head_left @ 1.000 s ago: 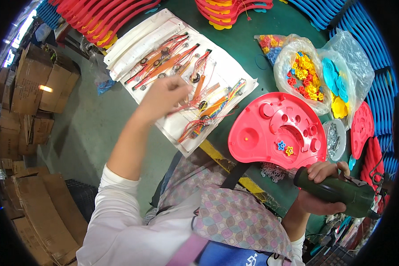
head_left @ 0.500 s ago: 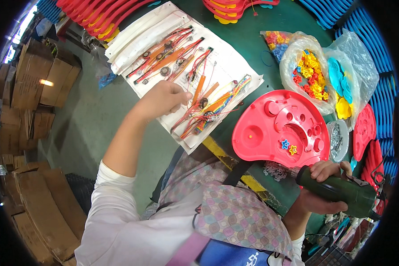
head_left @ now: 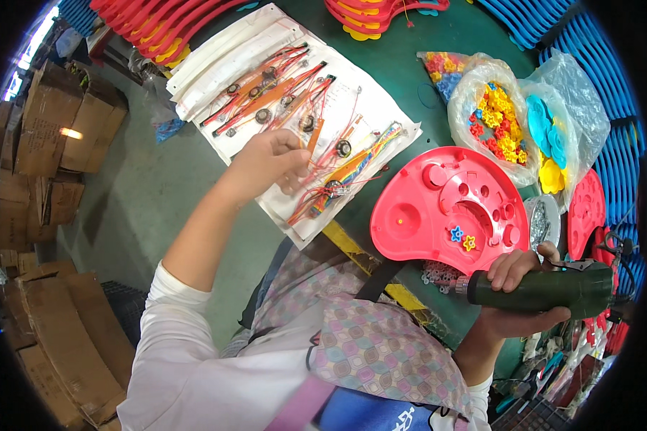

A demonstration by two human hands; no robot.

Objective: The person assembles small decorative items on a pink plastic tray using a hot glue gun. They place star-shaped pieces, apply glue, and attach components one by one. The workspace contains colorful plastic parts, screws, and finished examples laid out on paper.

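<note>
Right hand (head_left: 514, 323): wrapped round dark-green cylindrical power screwdriver (head_left: 553, 293), bit pointing left.
Red kidney-shaped plastic shell (head_left: 417, 241): just beyond the bit, near edge of green worktop (head_left: 402, 65); blue and yellow star pieces inside.
Left hand (head_left: 266, 164): fingers curled at red-wired harnesses (head_left: 334, 188), can't tell if pinching any.
White paper sheets (head_left: 372, 104): under harnesses, worktop's left end.
Clear plastic bag (head_left: 459, 108): beyond shell, holds yellow and red stars.
</note>
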